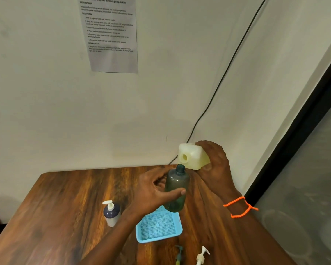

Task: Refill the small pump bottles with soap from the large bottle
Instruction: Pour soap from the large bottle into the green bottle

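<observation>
My left hand grips a small translucent green bottle in the air, its pump off and its open neck pointing up. My right hand holds the large whitish soap bottle tipped on its side, its round open mouth facing left just above the green bottle's neck. No soap stream is visible. A second small bottle, dark above and white below with a white pump fitted, stands on the table to the left.
A light blue mesh tray lies on the wooden table under the green bottle. A green pump head and a white pump head lie near the front edge. A black cable runs down the wall.
</observation>
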